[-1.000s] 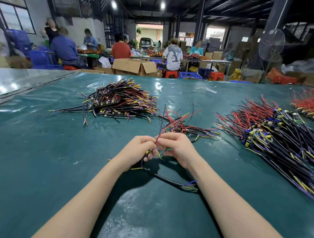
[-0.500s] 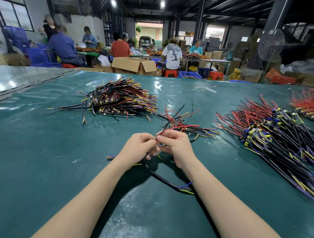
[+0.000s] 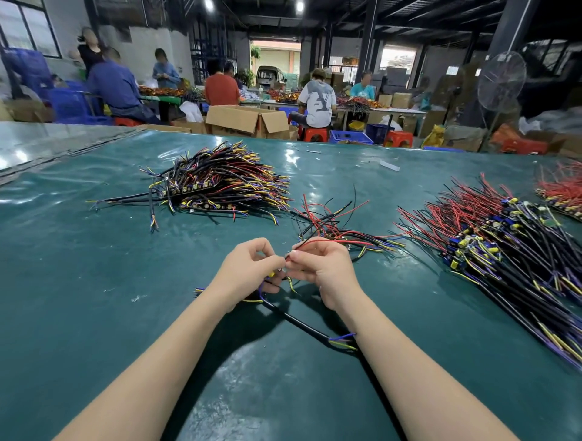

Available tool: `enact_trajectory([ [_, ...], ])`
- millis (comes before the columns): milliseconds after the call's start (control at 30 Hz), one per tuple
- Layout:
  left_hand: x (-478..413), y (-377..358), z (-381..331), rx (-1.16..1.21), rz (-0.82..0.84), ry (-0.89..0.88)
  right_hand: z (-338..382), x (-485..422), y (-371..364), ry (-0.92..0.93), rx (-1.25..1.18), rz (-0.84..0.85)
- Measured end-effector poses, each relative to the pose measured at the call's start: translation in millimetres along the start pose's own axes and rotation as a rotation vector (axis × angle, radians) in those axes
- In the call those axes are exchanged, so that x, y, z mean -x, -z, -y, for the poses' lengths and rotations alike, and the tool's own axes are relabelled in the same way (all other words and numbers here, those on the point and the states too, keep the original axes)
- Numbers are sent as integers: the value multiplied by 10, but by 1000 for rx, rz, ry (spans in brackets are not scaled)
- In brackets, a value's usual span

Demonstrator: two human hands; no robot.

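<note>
Wire pile [image 3: 220, 189] far left; bigger wire heap [image 3: 504, 251] right; cardboard box [image 3: 239, 119] beyond table [image 3: 94, 283].

Overhead lamps [image 3: 208, 4], glare on table [image 3: 94, 283] — wide-angle bending, sharp

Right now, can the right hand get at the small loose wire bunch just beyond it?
Probably yes: the small wire bunch lies just past the right hand, nothing between. But it pinches a red wire, which it must free first.

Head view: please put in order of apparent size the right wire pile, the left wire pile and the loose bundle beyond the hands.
1. the right wire pile, though partly because it lies nearer the camera
2. the left wire pile
3. the loose bundle, clearly the smallest
</note>
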State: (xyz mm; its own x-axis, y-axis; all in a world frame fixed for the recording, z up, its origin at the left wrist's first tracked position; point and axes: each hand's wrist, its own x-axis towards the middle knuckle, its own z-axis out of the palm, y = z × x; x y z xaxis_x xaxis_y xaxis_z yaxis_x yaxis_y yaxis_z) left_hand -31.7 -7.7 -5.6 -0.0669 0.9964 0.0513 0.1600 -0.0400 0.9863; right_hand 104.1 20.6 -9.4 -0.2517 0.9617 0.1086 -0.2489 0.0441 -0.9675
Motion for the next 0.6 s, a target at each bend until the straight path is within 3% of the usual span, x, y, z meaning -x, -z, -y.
enact_trajectory([
  [233,9,-39,7,-155,70,14,-22,-6,-5,-7,15,21],
  [433,11,36,-43,128,171,152,-32,-7,-34,-5,-24,19],
  [600,-5,-11,-16,-31,129,128,-48,-11,-34,-16,-2,-31],
])
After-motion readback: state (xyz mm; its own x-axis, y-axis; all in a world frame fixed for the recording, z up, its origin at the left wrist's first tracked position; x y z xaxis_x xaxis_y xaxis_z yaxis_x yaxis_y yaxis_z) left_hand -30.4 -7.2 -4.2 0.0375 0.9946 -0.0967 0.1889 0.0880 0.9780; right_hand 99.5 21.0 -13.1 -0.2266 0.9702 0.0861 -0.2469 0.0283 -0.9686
